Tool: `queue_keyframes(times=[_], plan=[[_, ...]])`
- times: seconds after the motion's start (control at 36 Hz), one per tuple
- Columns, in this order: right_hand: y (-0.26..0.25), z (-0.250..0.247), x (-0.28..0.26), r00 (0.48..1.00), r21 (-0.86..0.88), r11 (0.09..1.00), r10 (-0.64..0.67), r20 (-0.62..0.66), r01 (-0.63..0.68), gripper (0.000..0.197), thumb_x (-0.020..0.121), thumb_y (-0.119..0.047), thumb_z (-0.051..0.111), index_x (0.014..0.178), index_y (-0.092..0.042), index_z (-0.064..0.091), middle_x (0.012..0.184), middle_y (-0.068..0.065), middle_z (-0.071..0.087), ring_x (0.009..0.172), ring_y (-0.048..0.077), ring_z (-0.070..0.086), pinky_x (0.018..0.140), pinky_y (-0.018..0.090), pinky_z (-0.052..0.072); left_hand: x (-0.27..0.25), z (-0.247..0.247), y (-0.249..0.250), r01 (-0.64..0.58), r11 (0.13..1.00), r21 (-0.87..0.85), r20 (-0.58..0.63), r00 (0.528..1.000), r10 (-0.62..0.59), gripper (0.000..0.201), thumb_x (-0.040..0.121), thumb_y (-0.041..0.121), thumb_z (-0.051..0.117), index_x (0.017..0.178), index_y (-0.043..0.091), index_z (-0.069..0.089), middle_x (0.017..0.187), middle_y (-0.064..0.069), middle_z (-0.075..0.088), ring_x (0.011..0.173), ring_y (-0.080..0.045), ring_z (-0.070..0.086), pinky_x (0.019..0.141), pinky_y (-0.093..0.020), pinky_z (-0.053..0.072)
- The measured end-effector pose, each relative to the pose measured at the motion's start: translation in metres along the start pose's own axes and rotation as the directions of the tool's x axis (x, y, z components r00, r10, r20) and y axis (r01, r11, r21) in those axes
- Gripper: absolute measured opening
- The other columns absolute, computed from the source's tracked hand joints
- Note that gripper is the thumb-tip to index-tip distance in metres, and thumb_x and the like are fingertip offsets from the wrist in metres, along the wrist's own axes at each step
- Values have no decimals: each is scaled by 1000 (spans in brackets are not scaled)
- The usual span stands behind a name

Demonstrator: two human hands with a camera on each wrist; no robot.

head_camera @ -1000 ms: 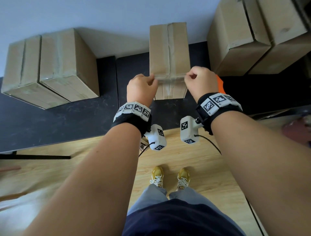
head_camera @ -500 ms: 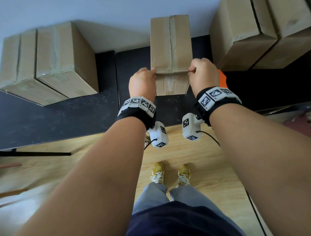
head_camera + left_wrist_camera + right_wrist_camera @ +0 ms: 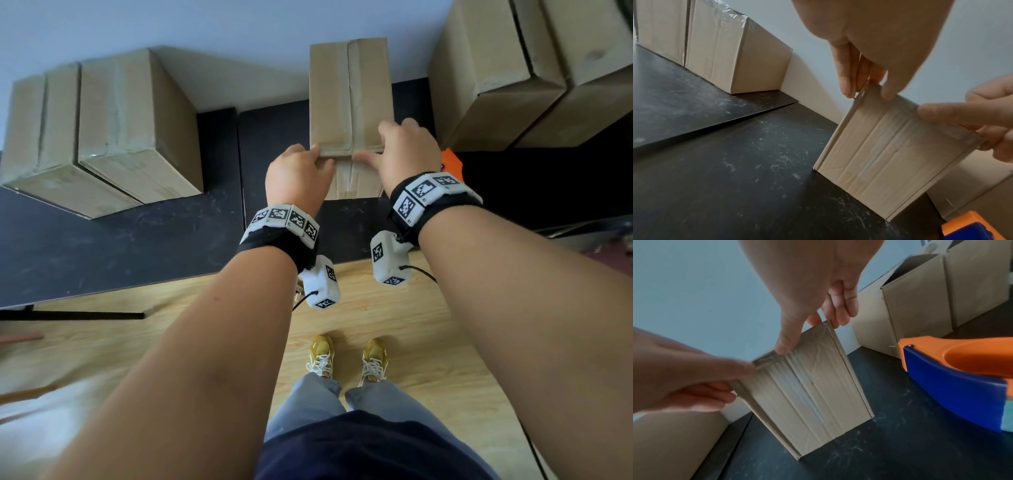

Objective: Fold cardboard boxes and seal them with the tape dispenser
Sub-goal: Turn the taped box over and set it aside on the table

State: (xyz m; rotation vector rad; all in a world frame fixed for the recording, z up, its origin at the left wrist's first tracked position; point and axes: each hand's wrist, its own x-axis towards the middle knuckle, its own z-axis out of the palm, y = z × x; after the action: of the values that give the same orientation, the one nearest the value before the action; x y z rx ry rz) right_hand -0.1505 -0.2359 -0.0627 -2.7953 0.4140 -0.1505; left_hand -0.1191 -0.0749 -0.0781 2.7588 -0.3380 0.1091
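Observation:
A narrow cardboard box [image 3: 349, 92] with clear tape down its middle seam stands on the black table [image 3: 120, 246], close to the wall. My left hand [image 3: 320, 156] pinches the box's near top edge at the left corner, thumb on the front face [image 3: 890, 154] and fingers over the top. My right hand [image 3: 373, 150] holds the same edge further right, its thumb stretched toward the seam and its fingers over the top [image 3: 807, 332]. The orange and blue tape dispenser [image 3: 953, 369] lies on the table just right of the box, untouched.
Two taped boxes [image 3: 102, 130] stand side by side at the table's left. Larger boxes [image 3: 513, 68] are stacked at the back right, behind the dispenser. The table's front edge runs just under my wrists, with wooden floor below.
My right hand has opened from a fist at the right corner, and its thumb has slid left along the near edge toward the taped seam. The left hand stays at the left corner.

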Motion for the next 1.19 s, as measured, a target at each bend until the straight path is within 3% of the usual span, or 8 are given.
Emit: queue_keyframes(times=[0.08,0.19,0.42,0.61,0.72,0.81,0.92,1.19], plan=[[0,1,-1,999,-28,999,-32,-13,31,49,87,-58,61,87,-11,48,91,13,47,89,33,55,66,36,32,4,-1,3,-8,999,48,35,999,7,43,89,55,52,95,17,69,83,2,52,76,-18,56,62,-26,37],[0,0,-1,999,-29,999,-42,-12,42,54,88,-57,59,104,-5,57,102,17,55,91,33,55,67,36,34,13,-3,7,-21,995,93,43,999,17,52,88,61,52,86,12,67,88,-3,59,75,-22,56,61,-28,37],[7,3,-10,999,67,998,-5,-47,8,26,88,-30,68,92,-9,52,92,10,49,76,27,48,61,33,37,1,7,11,-72,985,156,2,997,73,44,98,46,43,114,5,48,112,-10,56,100,-28,54,64,-35,35],[13,-3,2,1000,198,980,25,4,-25,28,83,-28,73,78,-11,51,85,7,50,72,24,49,61,31,34,3,9,9,4,998,-56,-50,999,-6,34,93,38,57,106,7,54,104,-9,59,89,-26,56,70,-34,42],[24,-4,0,999,292,956,32,27,-38,5,84,-10,67,83,-12,63,92,6,64,85,25,60,69,32,45,0,8,3,24,982,-186,-73,997,-39,25,90,31,62,105,11,62,104,-4,63,89,-21,59,76,-28,44],[28,-3,-2,998,327,943,55,25,-60,14,85,-2,62,89,-13,71,97,6,70,93,25,64,80,38,53,-3,6,-2,8,977,-213,-90,996,-27,19,90,19,59,105,12,69,98,-4,65,86,-21,60,72,-25,42],[27,-4,0,998,342,938,62,4,-59,14,85,-2,62,86,-13,71,96,5,71,91,25,65,80,36,53,-6,5,-7,-21,967,-252,-114,993,-9,31,89,7,53,112,15,71,85,-7,64,75,-23,59,68,-32,49],[26,-2,-5,997,373,927,71,-36,-52,11,85,-2,61,86,-8,70,92,8,70,86,25,64,75,32,51,0,5,5,97,951,-293,-97,987,-131,21,84,3,48,94,10,66,95,-3,67,83,-25,60,68,-28,43]])
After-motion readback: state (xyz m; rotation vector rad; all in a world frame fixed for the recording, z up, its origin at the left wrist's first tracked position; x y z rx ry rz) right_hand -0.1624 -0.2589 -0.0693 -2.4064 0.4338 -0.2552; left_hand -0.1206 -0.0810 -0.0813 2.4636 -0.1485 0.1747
